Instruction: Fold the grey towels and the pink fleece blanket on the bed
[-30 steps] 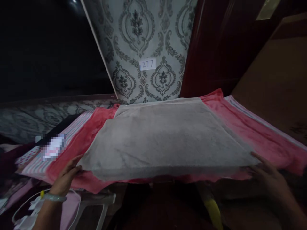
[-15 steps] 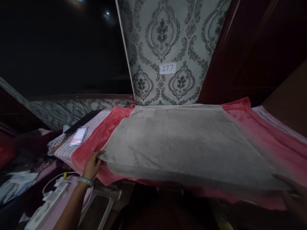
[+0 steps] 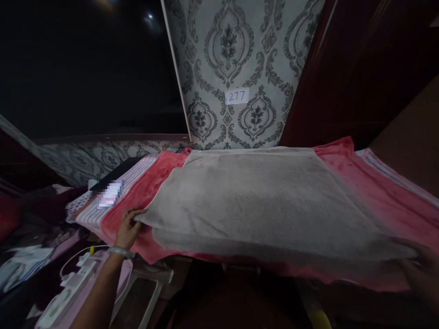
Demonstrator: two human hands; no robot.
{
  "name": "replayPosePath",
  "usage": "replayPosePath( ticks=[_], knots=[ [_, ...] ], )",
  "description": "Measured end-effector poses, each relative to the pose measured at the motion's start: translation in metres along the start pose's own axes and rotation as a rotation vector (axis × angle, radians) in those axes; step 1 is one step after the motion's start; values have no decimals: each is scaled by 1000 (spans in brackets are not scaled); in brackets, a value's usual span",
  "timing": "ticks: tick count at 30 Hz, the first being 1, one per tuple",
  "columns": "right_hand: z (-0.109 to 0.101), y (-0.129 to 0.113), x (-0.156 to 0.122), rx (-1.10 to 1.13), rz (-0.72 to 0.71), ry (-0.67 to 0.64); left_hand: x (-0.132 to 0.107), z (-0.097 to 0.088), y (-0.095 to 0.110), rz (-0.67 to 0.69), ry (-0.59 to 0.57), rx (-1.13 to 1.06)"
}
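Observation:
A large grey plush cloth (image 3: 247, 196) lies spread over a red plush cover (image 3: 144, 183), its far edge close to the patterned wall. My left hand (image 3: 128, 226), with a pale bangle on its wrist, pinches the cloth's near left corner and holds it slightly raised. On the opposite side my right hand (image 3: 420, 265) grips the near right corner, which is drawn up to a point; dim light and blur hide part of those fingers. The near edge of the cloth sags between both hands, and light wrinkles run across its left part.
A striped cloth (image 3: 92, 214) shows at the left end under the red cover, with a blurred-out phone-sized item (image 3: 110, 194) on it. At lower left are a white power strip (image 3: 68, 292), a white plastic stool (image 3: 151, 278) and piled clothes (image 3: 27, 262). A large dark screen (image 3: 92, 68) hangs behind.
Both hands have lifted the near corners of the grey cloth a little. The right corner is now pulled up off the red cover, and the view has shifted slightly.

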State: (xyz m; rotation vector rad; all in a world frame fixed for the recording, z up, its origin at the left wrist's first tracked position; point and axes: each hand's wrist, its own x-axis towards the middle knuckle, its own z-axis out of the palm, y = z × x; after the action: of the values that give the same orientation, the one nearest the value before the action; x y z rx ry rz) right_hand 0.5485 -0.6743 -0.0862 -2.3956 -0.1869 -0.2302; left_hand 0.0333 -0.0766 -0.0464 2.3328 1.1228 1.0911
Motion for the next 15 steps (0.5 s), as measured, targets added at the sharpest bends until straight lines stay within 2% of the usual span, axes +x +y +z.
replayPosePath(
  ticks=[3, 7, 12, 15],
  knots=[
    [-8, -15, 1, 134, 24, -31, 9, 0, 0, 20, -103, -68],
    [-13, -24, 4, 158, 48, -108, 20, -5, 6, 18, -212, -94],
    [-10, -14, 11, 154, -10, -125, 26, -11, 12, -3, -267, -120],
    [-6, -4, 17, 144, -59, -81, 29, -8, 12, 60, -280, 24]
  ],
)
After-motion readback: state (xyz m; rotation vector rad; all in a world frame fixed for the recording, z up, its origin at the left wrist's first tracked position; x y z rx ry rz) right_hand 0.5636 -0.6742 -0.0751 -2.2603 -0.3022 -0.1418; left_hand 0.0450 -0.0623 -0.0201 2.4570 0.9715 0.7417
